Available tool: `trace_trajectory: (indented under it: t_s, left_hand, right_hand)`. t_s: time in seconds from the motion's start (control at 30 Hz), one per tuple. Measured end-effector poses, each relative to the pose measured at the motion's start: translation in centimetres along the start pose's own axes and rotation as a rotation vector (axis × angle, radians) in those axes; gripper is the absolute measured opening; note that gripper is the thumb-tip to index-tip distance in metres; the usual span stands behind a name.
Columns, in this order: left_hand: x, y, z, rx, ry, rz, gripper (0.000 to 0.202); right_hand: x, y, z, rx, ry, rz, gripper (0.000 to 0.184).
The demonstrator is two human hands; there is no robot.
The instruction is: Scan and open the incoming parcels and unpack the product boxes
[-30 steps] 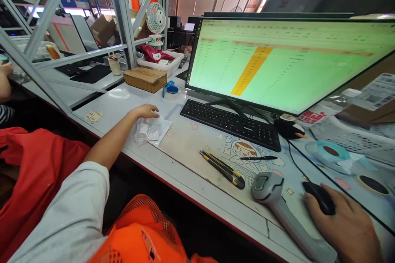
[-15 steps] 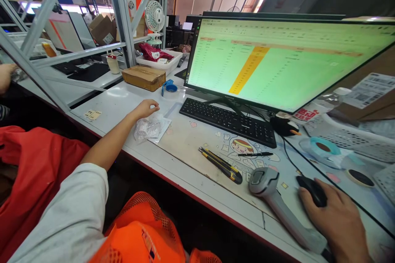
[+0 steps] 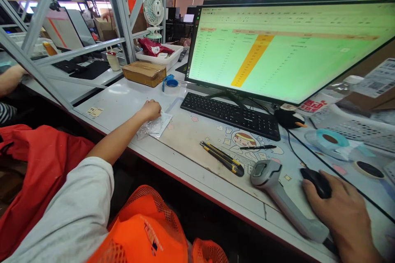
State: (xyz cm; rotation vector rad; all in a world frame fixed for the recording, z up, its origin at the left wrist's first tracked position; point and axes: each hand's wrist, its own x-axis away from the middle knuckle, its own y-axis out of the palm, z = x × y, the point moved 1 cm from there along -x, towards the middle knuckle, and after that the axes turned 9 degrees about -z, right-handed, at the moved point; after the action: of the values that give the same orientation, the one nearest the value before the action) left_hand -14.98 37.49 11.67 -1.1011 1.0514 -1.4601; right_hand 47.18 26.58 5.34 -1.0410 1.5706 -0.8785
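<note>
Left hand [image 3: 151, 110] has moved onto the far edge of the clear plastic bag [image 3: 152, 126], fingers curled in since the earlier frame; right hand [image 3: 342, 213] unchanged on the black mouse [image 3: 317, 181].

Left: knuckles up, loose fist touching the bag; cannot tell whether the fingers actually pinch the film. Bag lies on a white paper sheet [image 3: 163, 122] at the left end of the desk mat [image 3: 188, 139], left of the keyboard [image 3: 230, 115]. Right: palm and fingers cupped over the mouse, grasping it, at the mat's right end. Barcode scanner [image 3: 277, 197] lies just left of the mouse, handle toward the desk edge. Utility knife [image 3: 222, 158] and pen [image 3: 257, 147] lie between scanner and keyboard, apart from both hands. Monitor [image 3: 286, 49] shows a green spreadsheet. Cardboard box [image 3: 144, 73] and blue tape roll [image 3: 170, 83] sit beyond the left hand.
</note>
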Motion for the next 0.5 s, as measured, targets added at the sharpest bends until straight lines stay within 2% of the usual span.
trace_trajectory:
  t_s: [0.07, 0.3, 0.5]
  left_hand:
    - [0.0, -0.4, 0.1, 0.020, 0.015, 0.019, 0.010]
    - [1.4, -3.8, -0.9, 0.188, 0.058, 0.148, 0.033]
    - [2.9, -5.1, -0.9, 0.452, 0.129, 0.200, 0.025]
  right_hand:
    - [0.0, -0.1, -0.1, -0.015, -0.001, -0.002, 0.080]
    - [0.1, -0.6, -0.6, -0.032, 0.025, -0.063, 0.086]
    - [0.3, -0.4, -0.9, -0.026, 0.050, -0.049, 0.096]
